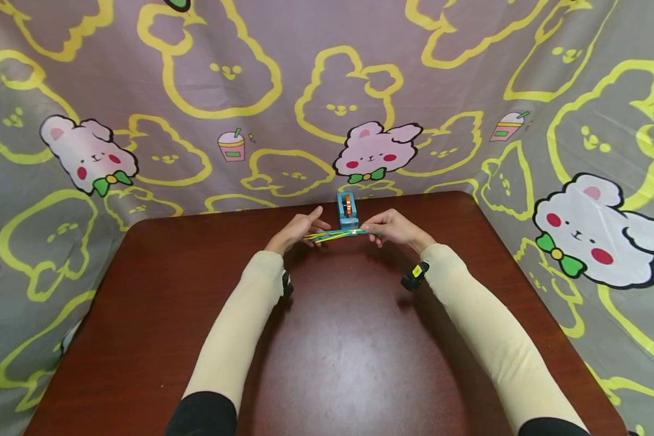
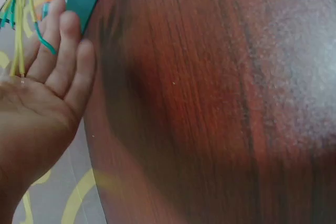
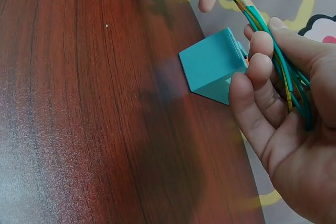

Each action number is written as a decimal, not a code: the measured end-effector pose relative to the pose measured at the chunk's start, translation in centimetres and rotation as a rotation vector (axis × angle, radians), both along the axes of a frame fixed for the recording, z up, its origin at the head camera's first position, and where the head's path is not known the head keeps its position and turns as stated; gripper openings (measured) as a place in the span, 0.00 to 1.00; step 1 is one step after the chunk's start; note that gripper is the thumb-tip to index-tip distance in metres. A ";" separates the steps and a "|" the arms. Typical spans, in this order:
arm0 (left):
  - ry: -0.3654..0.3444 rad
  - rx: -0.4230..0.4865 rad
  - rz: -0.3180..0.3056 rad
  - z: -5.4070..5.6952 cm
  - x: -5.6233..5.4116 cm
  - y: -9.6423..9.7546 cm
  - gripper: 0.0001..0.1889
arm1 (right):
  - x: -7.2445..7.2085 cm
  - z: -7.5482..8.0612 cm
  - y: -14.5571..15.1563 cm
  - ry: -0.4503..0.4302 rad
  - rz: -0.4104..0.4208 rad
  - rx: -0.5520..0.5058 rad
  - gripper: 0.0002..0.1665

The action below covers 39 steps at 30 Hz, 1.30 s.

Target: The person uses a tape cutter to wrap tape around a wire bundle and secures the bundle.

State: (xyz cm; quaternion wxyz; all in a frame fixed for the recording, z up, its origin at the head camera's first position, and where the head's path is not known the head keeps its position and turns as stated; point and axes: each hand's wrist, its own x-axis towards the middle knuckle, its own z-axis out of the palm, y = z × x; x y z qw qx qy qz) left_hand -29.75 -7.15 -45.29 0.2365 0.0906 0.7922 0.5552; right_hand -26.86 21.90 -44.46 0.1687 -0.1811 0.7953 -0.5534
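Note:
A bundle of thin green and yellow wires point(image 1: 335, 235) stretches between the two hands above the table. My right hand point(image 1: 395, 230) pinches its right part between thumb and fingers. In the right wrist view a band of tape point(image 3: 244, 3) wraps the bundle just beyond the fingertips, and green wire ends curve back into the palm. My left hand point(image 1: 298, 231) has its thumb raised and its fingers extended. Loose wire ends point(image 2: 20, 30) hang over that palm in the left wrist view. Just behind the bundle stands a teal tape dispenser point(image 1: 339, 209) with an orange roll point(image 1: 348, 206).
The dark reddish-brown wooden table point(image 1: 196, 315) reaches back to a patterned curtain point(image 1: 289, 109), which also runs along both sides. The dispenser sits near the table's back edge. A wrist camera point(image 1: 414, 277) is strapped under the right forearm.

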 end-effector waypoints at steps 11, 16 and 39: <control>-0.214 0.019 -0.187 0.3 -0.4 0.8 0.39 | 0.0 -0.4 -0.2 0.071 -0.028 0.034 0.13; -0.189 -0.029 -0.276 0.6 -0.2 0.9 0.37 | 0.1 -0.5 -0.2 0.082 -0.046 0.035 0.12; 0.098 0.024 -0.166 0.5 0.5 1.1 0.19 | -0.1 0.8 -0.4 0.139 -0.091 0.136 0.14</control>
